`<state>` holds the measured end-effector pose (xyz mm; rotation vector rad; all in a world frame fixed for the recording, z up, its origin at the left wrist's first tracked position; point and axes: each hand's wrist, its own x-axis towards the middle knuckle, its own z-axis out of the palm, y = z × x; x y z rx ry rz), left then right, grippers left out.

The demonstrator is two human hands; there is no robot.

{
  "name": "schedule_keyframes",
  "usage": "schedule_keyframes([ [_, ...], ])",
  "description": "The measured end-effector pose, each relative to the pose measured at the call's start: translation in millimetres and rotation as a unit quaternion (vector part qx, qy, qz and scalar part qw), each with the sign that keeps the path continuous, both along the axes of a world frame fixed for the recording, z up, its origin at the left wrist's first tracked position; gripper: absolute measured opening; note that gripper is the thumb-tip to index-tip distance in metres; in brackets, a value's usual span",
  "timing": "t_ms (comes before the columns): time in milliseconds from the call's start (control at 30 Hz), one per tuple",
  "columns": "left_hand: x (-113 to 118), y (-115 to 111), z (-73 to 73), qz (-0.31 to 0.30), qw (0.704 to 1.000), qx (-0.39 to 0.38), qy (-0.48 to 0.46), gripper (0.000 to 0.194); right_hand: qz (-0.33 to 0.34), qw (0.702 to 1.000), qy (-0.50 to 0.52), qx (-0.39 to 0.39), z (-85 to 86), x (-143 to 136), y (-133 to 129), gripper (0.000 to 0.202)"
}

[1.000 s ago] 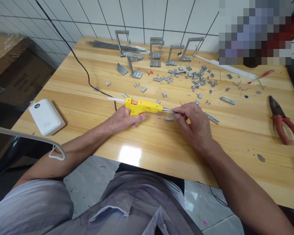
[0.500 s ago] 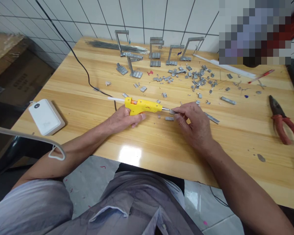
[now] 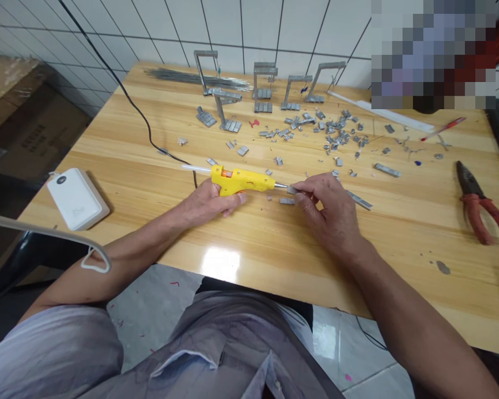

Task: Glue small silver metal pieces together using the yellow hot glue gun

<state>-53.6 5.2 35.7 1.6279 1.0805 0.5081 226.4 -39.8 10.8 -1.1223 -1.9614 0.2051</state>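
A yellow hot glue gun (image 3: 249,179) lies level in my left hand (image 3: 216,199), whose fingers wrap round its handle. A clear glue stick (image 3: 196,168) pokes out of its back end, and its metal nozzle points right. My right hand (image 3: 328,208) pinches a small grey strip piece (image 3: 291,189) between thumb and fingertips; the nozzle tip meets or nearly meets this piece. Just below, another short grey strip (image 3: 287,201) rests on the table. A longer grey strip (image 3: 360,200) lies partly behind my right hand.
Several grey frame-like stands (image 3: 229,111) stand toward the wall, near a bundle of thin wires (image 3: 178,77). Loose grey bits (image 3: 336,133) scatter across the middle. Red-handled pliers (image 3: 478,205) lie right, a white power bank (image 3: 77,198) left. A black cable (image 3: 145,124) crosses the wooden table (image 3: 274,260).
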Motion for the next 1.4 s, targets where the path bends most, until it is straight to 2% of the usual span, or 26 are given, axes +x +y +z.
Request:
schedule_keyframes([
  [700,-0.6,0.0,-1.5,0.006,1.0,-0.006,0.002,0.038,-0.002,1.0,0.008,-0.001,-0.1,-1.0,-0.4,0.016],
  [900,-3.6,0.8,-3.3,0.005,1.0,-0.007,0.019,0.045,0.002,1.0,0.015,0.0,0.2,-0.1,-0.3,0.016],
  [1100,-1.8,0.6,-2.7,0.006,1.0,-0.006,0.011,0.044,-0.005,1.0,0.011,-0.025,1.4,-0.2,-0.9,0.017],
  [1400,-5.1,1.3,-6.0,-0.002,1.0,-0.006,0.009,0.045,0.005,1.0,0.015,0.011,1.1,-1.5,-0.4,0.017],
])
